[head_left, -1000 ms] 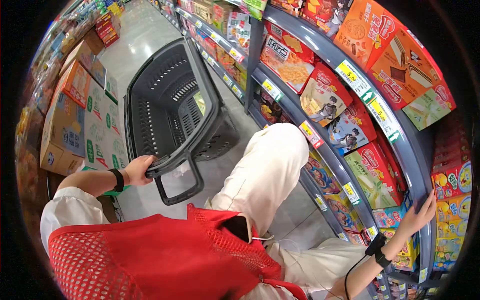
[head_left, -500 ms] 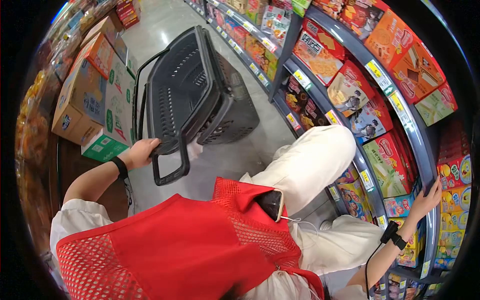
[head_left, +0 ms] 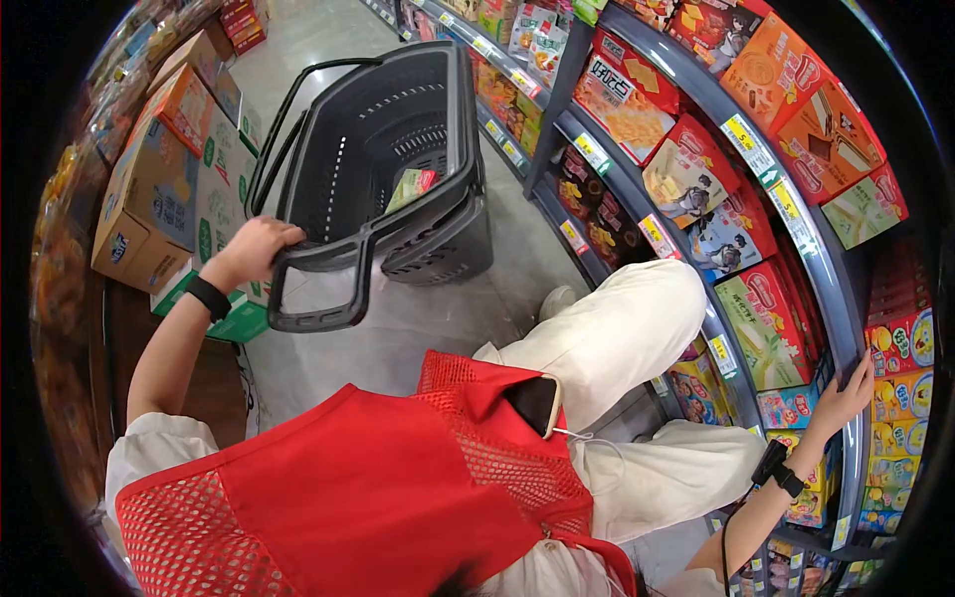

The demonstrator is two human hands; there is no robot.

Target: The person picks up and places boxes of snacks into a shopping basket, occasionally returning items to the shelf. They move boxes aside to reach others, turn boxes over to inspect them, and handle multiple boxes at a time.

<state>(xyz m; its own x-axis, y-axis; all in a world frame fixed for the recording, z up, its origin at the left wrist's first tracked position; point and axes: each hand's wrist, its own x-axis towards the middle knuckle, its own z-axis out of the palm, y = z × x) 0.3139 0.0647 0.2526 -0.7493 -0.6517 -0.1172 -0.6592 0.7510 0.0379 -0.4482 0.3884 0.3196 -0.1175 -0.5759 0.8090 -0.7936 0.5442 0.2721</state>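
Observation:
My left hand (head_left: 257,249) is closed on the near corner of a black shopping basket (head_left: 363,239), where its handle meets the rim. The basket tilts so that I see into it. A small green-and-red package (head_left: 410,189) lies inside. Over at the right, my right hand (head_left: 844,396) rests on the grey shelf edge (head_left: 849,348), fingers stretched out beside a red snack box (head_left: 900,343). Nothing is visibly held in it. Yellow snack boxes (head_left: 903,398) stand below the red one. A green-and-red biscuit box (head_left: 761,323) sits on the shelf to the left of this hand.
Shelves of packaged snacks curve along the right, with price tags (head_left: 746,144) on their edges. Stacked cardboard boxes (head_left: 149,204) stand on the left. Grey tiled floor (head_left: 448,323) runs between. A phone (head_left: 534,406) with a white cable sits at my red vest.
My left hand has moved left and up. The basket has turned, its near handle has swung left, and the package inside now shows. My right hand stays at the shelf edge.

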